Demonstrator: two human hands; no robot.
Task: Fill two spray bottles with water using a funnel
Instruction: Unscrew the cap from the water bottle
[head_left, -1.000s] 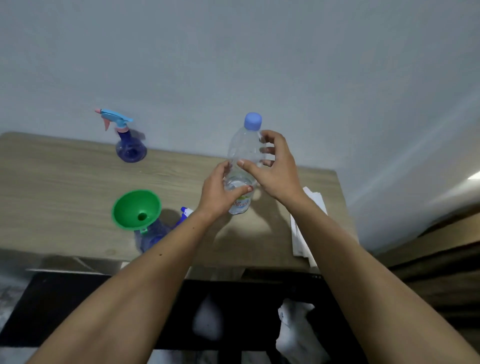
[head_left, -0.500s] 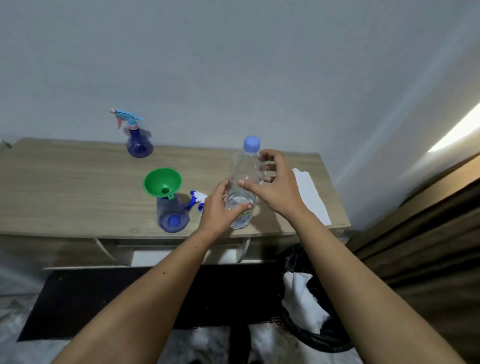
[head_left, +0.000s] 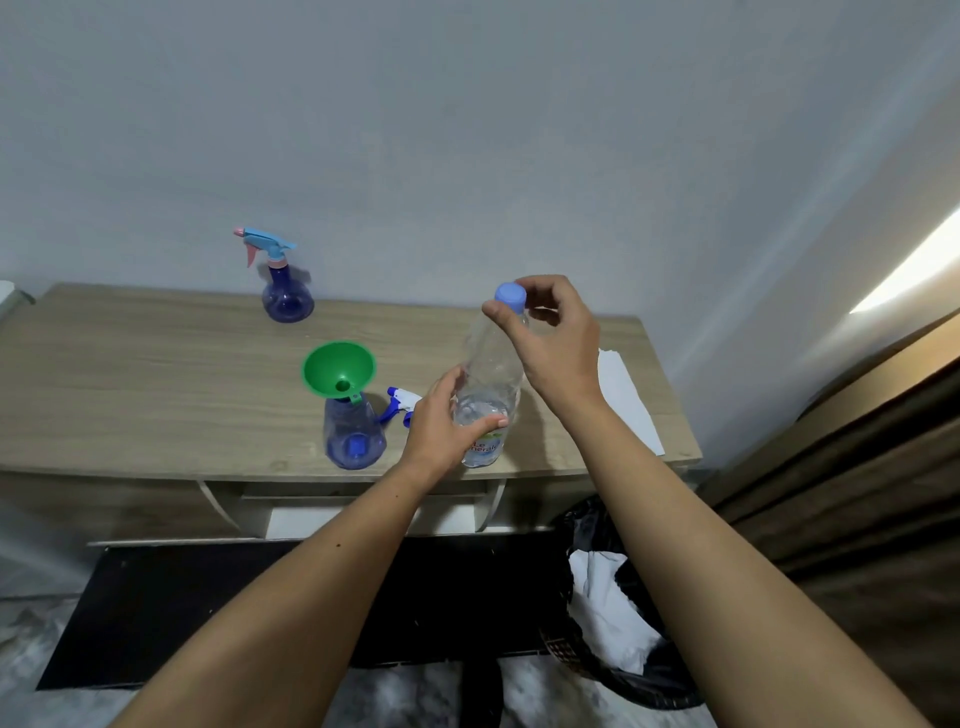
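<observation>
On the wooden bench (head_left: 156, 395), a capped blue spray bottle (head_left: 287, 291) stands at the rear by the wall. Nearer the front edge, a second spray bottle (head_left: 353, 434) stands open with a green funnel (head_left: 338, 366) seated in its neck; its detached sprayer head (head_left: 401, 402) lies just beside it. The left hand (head_left: 441, 421) grips the water bottle (head_left: 491, 384) low on its body. The right hand (head_left: 550, 332) has fingers curled, pinching the blue cap (head_left: 510, 295). A white paper (head_left: 623, 400) lies at the right end.

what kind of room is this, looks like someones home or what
Probably a room in a home, perhaps a bedroom or study: a light wood-grain desk stands against a plain pale painted wall, with a black-lined wastebasket on the floor beside it.
</observation>
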